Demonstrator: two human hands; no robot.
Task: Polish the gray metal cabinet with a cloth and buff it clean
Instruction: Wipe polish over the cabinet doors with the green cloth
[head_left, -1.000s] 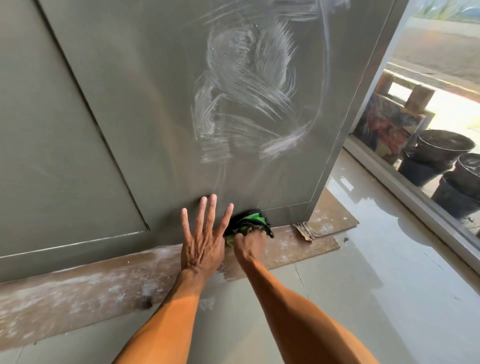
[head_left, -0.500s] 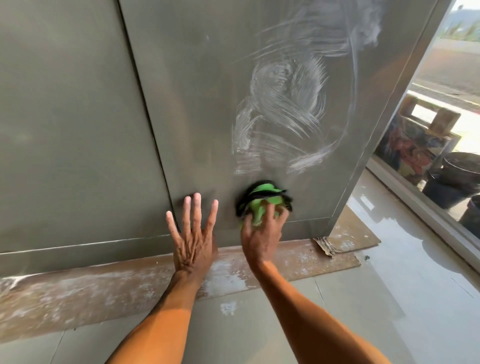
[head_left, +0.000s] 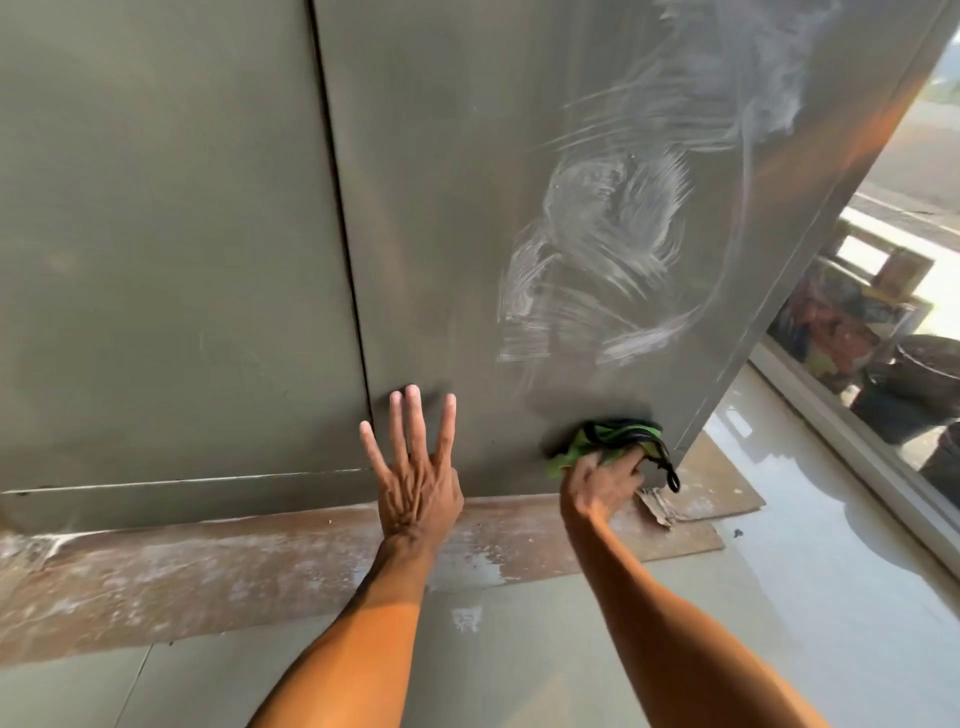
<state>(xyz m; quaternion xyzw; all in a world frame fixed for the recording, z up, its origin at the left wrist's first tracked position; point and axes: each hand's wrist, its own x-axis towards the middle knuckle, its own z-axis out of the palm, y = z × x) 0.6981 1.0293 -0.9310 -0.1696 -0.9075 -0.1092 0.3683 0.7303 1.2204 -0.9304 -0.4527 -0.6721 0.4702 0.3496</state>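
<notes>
The gray metal cabinet (head_left: 441, 182) fills the upper view, with a dark vertical seam between its two doors. White polish swirls (head_left: 608, 249) smear the right door. My left hand (head_left: 415, 467) presses flat against the lower part of the right door, fingers spread and straight. My right hand (head_left: 602, 480) grips a bunched green and black cloth (head_left: 613, 434) and holds it against the door's bottom right corner.
A worn brown board (head_left: 260, 561) with white smears lies under the cabinet on the glossy tiled floor (head_left: 779, 597). A window frame (head_left: 852, 447) runs along the right; beyond the glass stand dark pots (head_left: 924, 379) and a colourful panel.
My right hand carried the cloth from the lower middle of the door rightward and down to its bottom right corner. My left hand stayed flat on the door. The view shifted slightly.
</notes>
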